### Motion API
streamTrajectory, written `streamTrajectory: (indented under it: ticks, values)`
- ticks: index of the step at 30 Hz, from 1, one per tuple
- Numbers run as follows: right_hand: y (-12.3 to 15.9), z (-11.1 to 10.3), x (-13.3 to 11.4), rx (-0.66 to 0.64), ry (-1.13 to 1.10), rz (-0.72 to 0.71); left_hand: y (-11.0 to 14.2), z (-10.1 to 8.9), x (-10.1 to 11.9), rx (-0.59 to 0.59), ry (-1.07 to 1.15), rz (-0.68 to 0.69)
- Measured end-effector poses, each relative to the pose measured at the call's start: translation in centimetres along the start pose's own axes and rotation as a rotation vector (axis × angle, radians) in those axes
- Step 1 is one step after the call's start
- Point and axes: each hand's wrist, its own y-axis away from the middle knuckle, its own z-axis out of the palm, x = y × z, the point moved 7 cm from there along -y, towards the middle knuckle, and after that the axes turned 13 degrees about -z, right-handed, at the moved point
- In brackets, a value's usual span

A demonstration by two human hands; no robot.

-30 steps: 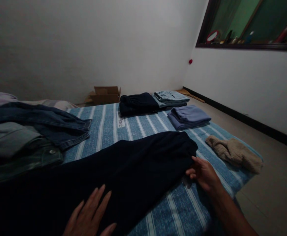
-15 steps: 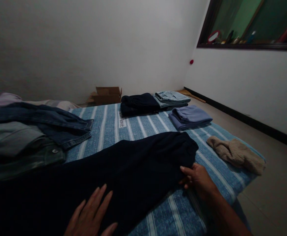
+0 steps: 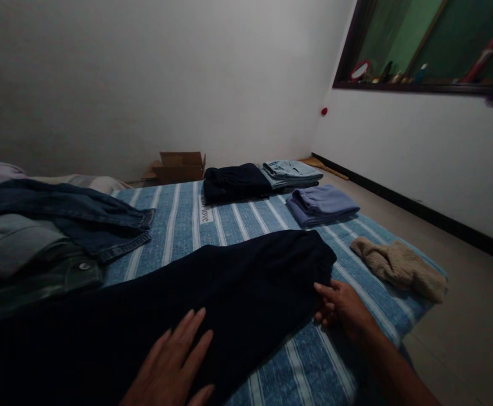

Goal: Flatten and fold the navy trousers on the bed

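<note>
- Your left hand (image 3: 172, 363) lies palm down on the garment (image 3: 246, 282), its fingers spread except for the middle two, which sit close together; the thumb stands off to the right.
- The dark cloth runs under those fingers, past them to the left and on beyond their tips.
- Your right hand (image 3: 345, 310) is at the garment's near right edge, its fingers bent inward; one fingertip touches the cloth from above, the others curl just below that edge. You can't tell from here whether they pinch any fabric.
- The gathered end of the garment lies just beyond your right fingertips, and the near edge slants from them back towards your left thumb.
- Between your two hands, on the near side of that edge, the striped sheet (image 3: 299, 361) shows.
- To the right of your right fingers, well apart, is the beige knit (image 3: 398, 268).
- Beyond your right fingertips, farther off, sit the lilac bundle (image 3: 324, 204), the dark bundle (image 3: 238, 181) and the pale jeans (image 3: 292, 171), all folded.
- Far left of your left fingers lie the blue jeans (image 3: 60, 206), loosely spread.
</note>
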Motion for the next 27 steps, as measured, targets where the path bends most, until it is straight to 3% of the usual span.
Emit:
streamTrajectory:
  ticks: [4,7,12,15,19,24,27]
  values:
    - [-1.5,-2.7,-1.3,0.162,0.057,-0.075,-4.7,-0.3,3.7,-0.065,0.177,0.114]
    - [-3.0,-4.3,-2.3,0.239,0.068,-0.091,-8.2,0.6,6.9,-0.186,0.278,0.239]
    - [-5.4,-4.5,-3.0,0.173,-0.007,-0.085,-12.4,2.4,11.4,-0.269,0.438,0.368]
    - [-6.3,-4.2,-2.9,0.108,-0.019,-0.061,-13.3,4.0,13.0,-0.26,0.503,0.372]
    - [-6.9,-4.2,-2.3,0.041,0.016,-0.013,-13.0,5.8,13.4,-0.3,0.555,0.339]
    - [-7.1,-4.2,-2.0,0.034,0.057,-0.022,-12.4,6.3,12.9,-0.348,0.59,0.32]
    - [-6.3,-5.0,-2.4,0.099,0.09,-0.065,-12.1,6.3,12.9,-0.376,0.596,0.341]
